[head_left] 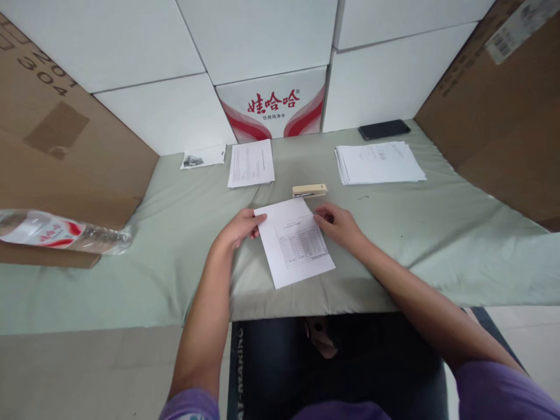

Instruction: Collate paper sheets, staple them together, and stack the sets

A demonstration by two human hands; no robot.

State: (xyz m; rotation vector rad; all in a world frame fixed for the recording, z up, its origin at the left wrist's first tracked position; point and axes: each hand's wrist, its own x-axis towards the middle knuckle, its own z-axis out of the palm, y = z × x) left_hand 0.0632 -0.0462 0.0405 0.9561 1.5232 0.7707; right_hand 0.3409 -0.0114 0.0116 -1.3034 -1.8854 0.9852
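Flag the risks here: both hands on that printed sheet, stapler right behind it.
1. The left hand and right hand pinch only the edges of the printed sheet; on the wrinkled cloth it could skew or crease.
2. The stapler sits just beyond the sheet's top edge; sliding the paper forward may knock it.
3. The water bottle lies on its side at the left; it might roll.

We have the sheet on the table between our left hand and right hand, the stapler just behind it, a paper stack behind right, and the phone behind that.
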